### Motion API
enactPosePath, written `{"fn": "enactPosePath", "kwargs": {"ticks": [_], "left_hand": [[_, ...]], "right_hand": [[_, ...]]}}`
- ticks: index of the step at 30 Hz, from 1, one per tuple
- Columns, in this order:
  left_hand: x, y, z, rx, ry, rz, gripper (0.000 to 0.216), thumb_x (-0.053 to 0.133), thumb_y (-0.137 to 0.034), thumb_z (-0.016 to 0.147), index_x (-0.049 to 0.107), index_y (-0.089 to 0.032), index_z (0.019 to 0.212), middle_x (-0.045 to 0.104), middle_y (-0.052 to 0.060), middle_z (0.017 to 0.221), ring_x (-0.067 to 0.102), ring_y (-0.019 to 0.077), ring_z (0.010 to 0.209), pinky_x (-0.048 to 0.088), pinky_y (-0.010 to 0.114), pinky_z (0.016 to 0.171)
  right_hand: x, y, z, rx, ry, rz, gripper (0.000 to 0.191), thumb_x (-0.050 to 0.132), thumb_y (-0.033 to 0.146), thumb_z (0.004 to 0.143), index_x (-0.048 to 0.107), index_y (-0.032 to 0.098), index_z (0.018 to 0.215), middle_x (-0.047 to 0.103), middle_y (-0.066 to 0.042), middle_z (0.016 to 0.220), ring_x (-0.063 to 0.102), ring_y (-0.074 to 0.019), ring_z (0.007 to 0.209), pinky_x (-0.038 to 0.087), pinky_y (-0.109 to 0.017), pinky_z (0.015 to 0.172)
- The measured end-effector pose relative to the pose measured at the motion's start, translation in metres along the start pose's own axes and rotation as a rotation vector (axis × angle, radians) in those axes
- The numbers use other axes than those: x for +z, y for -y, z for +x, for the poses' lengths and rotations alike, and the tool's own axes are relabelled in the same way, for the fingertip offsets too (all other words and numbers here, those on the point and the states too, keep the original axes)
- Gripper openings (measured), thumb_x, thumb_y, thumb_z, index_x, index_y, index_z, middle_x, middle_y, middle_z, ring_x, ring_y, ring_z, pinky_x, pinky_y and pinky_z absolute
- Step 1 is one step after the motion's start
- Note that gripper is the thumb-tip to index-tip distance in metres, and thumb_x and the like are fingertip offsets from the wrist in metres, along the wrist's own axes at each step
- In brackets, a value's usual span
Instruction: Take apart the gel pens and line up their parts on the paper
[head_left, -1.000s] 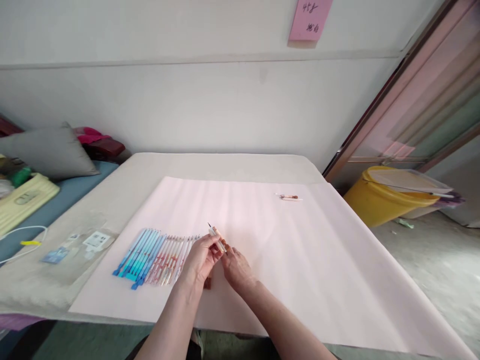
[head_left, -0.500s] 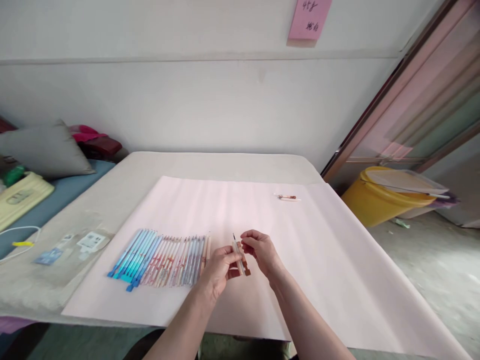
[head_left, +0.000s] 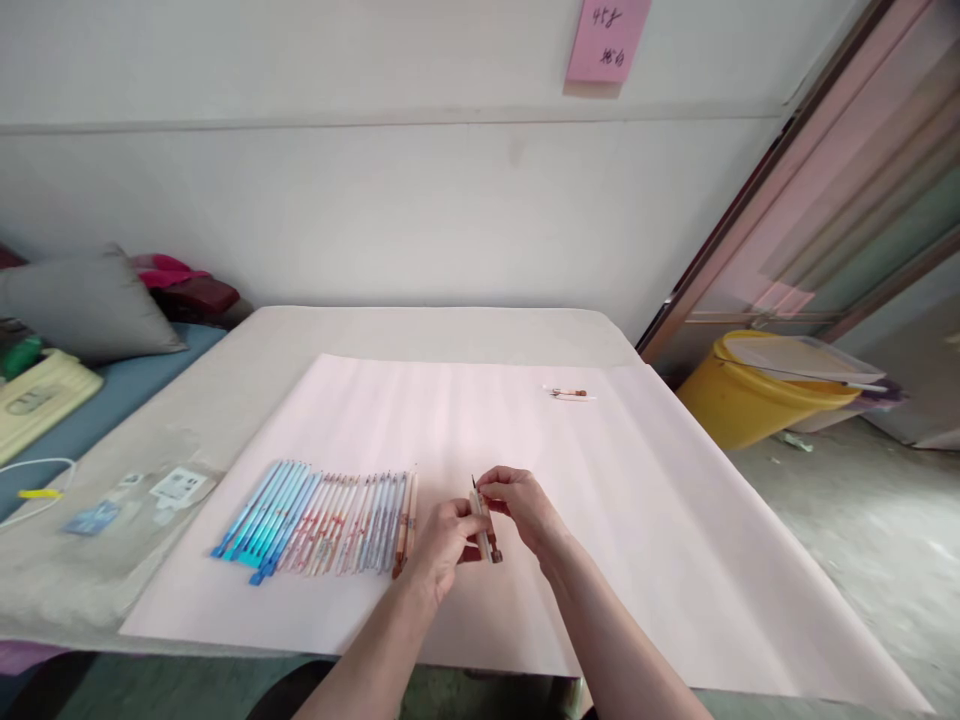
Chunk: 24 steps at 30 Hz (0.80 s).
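My left hand [head_left: 448, 540] is closed around a cream and brown pen [head_left: 484, 530], held at a tilt above the pale pink sheet. A thin dark tip sticks up from its upper end. My right hand [head_left: 517, 498] pinches at that upper end, and its fingertips partly hide what they grip. Left of my left hand lies a row of pens [head_left: 349, 520], side by side: blue and turquoise ones, then pink, grey-blue and cream-brown ones. Farther off on the right is a small brown and white pen [head_left: 570, 393], with thin pale pieces around it.
The pale pink sheet [head_left: 637, 560] covers much of the table [head_left: 285, 330]. A clear plastic bag [head_left: 142, 510] with labels lies at the left. A yellow bucket [head_left: 739, 400] stands on the floor at the right. A pink note [head_left: 607, 40] hangs on the wall behind.
My right fingertips have closed in on the pen's upper end. My left hand and the pen are slightly lower in view, and the pen has turned a little.
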<state>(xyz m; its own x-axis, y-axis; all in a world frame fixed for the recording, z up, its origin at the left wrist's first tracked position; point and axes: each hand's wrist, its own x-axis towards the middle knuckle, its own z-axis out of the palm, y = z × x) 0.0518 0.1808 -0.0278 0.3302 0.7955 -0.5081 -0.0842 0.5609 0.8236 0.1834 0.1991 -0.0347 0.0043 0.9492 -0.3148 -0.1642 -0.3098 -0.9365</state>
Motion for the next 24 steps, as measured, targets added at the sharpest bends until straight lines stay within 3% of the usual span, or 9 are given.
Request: {"fn": "enactPosePath", "kwargs": {"ticks": [5,9,13,17,24], "left_hand": [[-0.002,0.000,0.001,0.003,-0.007,-0.024,0.013,0.063,-0.023,0.062,0.061,-0.014,0.071,0.061,0.005,0.064,0.059,0.0159,0.056,0.049,0.035,0.062],[-0.002,-0.004,0.000,0.014,-0.043,-0.073,0.017,0.066,-0.025,0.061,0.062,-0.014,0.073,0.062,0.005,0.065,0.060,0.0165,0.060,0.049,0.034,0.064],[-0.005,-0.009,0.001,0.046,-0.109,-0.118,0.019,0.067,-0.029,0.061,0.062,-0.014,0.072,0.064,0.005,0.065,0.061,0.0164,0.061,0.048,0.032,0.063],[-0.006,-0.011,0.001,0.063,-0.162,-0.176,0.018,0.067,-0.029,0.061,0.056,-0.015,0.063,0.061,0.002,0.062,0.059,0.0137,0.056,0.045,0.027,0.058],[-0.008,-0.005,0.002,0.088,-0.183,-0.175,0.020,0.068,-0.033,0.062,0.058,-0.015,0.065,0.059,0.001,0.059,0.058,0.0137,0.058,0.043,0.027,0.061]], "right_hand": [[-0.002,0.011,-0.005,0.021,0.027,-0.042,0.019,0.060,0.031,0.065,0.064,0.013,0.064,0.062,-0.004,0.065,0.056,-0.0143,0.066,0.043,-0.029,0.068],[-0.001,0.018,-0.011,0.034,-0.038,-0.116,0.026,0.055,0.038,0.071,0.065,0.015,0.080,0.064,-0.006,0.078,0.059,-0.0151,0.069,0.045,-0.028,0.064],[0.003,0.012,-0.022,0.013,-0.007,-0.306,0.017,0.056,0.025,0.067,0.063,0.016,0.079,0.060,0.000,0.063,0.055,-0.0121,0.057,0.042,-0.024,0.054],[0.009,0.000,-0.031,-0.066,0.042,-0.299,0.017,0.051,0.021,0.068,0.063,0.017,0.081,0.052,0.004,0.050,0.047,-0.0096,0.049,0.037,-0.022,0.049],[0.015,-0.004,-0.030,-0.053,-0.024,-0.308,0.019,0.051,0.022,0.069,0.066,0.017,0.080,0.055,0.002,0.052,0.050,-0.0110,0.052,0.039,-0.021,0.048]]}}
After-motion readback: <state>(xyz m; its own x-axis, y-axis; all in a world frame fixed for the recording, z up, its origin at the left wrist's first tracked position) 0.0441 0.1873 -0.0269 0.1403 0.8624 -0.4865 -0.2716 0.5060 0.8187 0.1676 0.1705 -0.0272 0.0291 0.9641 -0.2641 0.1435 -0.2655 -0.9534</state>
